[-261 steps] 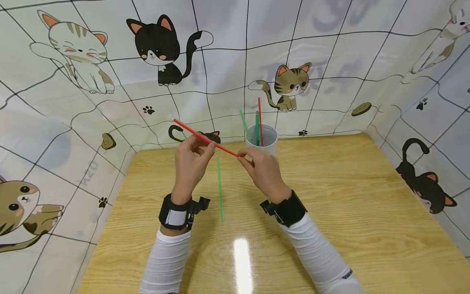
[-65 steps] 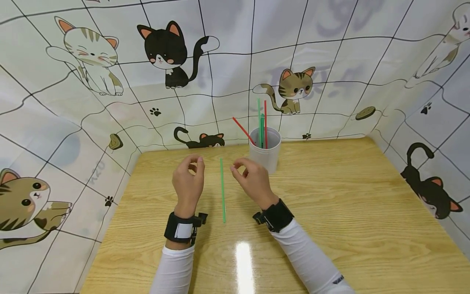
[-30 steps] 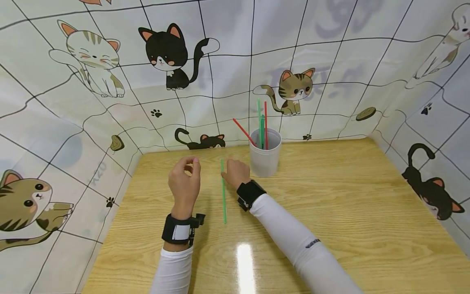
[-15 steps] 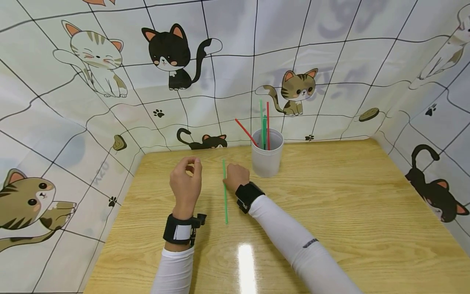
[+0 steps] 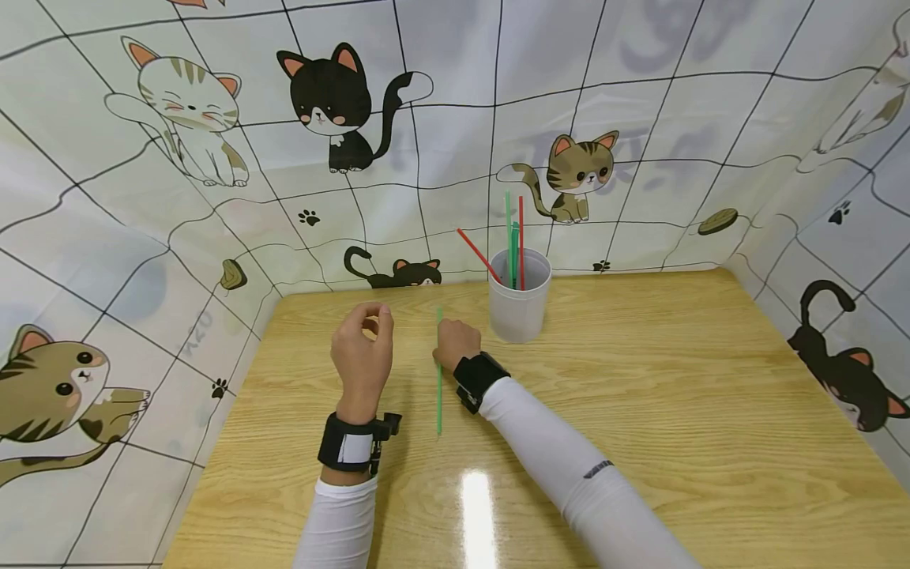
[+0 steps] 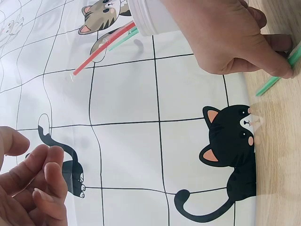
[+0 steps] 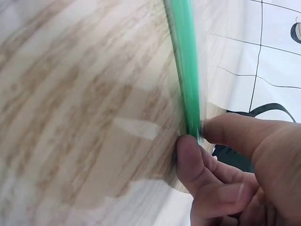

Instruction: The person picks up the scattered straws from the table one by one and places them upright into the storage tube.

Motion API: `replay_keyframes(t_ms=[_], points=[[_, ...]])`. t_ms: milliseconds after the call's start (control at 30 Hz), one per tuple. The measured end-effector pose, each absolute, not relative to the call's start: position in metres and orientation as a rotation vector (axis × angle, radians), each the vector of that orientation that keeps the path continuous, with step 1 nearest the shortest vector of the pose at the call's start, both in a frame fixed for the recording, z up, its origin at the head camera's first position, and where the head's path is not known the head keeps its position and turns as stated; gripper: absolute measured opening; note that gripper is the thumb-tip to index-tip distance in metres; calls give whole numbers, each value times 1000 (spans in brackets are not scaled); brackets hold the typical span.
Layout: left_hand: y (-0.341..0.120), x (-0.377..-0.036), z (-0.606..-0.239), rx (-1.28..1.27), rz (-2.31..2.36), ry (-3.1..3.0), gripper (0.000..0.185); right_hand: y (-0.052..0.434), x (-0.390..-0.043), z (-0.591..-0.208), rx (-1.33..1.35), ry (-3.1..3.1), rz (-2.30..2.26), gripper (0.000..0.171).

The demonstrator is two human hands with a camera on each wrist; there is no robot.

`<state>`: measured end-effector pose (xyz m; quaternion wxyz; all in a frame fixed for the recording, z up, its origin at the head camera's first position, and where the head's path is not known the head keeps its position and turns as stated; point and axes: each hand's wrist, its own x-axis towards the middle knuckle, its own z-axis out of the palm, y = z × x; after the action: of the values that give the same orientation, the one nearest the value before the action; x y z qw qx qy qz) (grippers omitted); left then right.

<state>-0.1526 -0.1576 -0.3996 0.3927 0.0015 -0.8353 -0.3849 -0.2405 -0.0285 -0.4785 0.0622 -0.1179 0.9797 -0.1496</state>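
Observation:
A green straw [image 5: 439,403] lies lengthwise on the table, left of the cup. My right hand [image 5: 458,345] pinches it between thumb and finger, on its upper half. Up close in the right wrist view, a clear film edges the green straw [image 7: 188,70], and the fingertips of the right hand [image 7: 277,165] meet at it. My left hand [image 5: 361,363] hovers to the left, fingers loosely curled, holding nothing. Behind the right hand stands a white cup [image 5: 517,312] with red straws [image 5: 478,254] and green straws [image 5: 514,241] in it.
The wooden table [image 5: 640,395] ends at the back and sides against a cat-print cloth [image 5: 455,142]. A bright light reflection [image 5: 478,514] shows near the front.
The red straw that both hands held earlier now leans in the cup. My right hand has moved left and down to the green straw on the table, while the left hand stays nearly still.

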Motion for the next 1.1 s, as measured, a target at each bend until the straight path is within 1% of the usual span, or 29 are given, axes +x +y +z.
replay_keyframes(t_ms=[300, 433, 567, 733, 900, 1100], points=[[-157, -153, -400, -12, -969, -2117, 19, -29, -240, -481, -344, 2931, -543, 30], [-157, -153, -400, -8, -980, -2127, 19, -28, -238, -481, -349, 2926, -609, 40], [-158, -154, -400, -2, -988, -2135, 20, -26, -236, -473, -394, 2942, -708, 50], [-159, -154, -401, 3, -1000, -2136, 20, -25, -234, -458, -469, 3004, -806, 53], [-158, -152, -399, 8, -1049, -2139, 19, -26, -231, -440, -522, 3062, -895, 51], [-157, -152, -398, 5, -1109, -2150, 19, -25, -222, -418, -596, 3140, -1005, 33]])
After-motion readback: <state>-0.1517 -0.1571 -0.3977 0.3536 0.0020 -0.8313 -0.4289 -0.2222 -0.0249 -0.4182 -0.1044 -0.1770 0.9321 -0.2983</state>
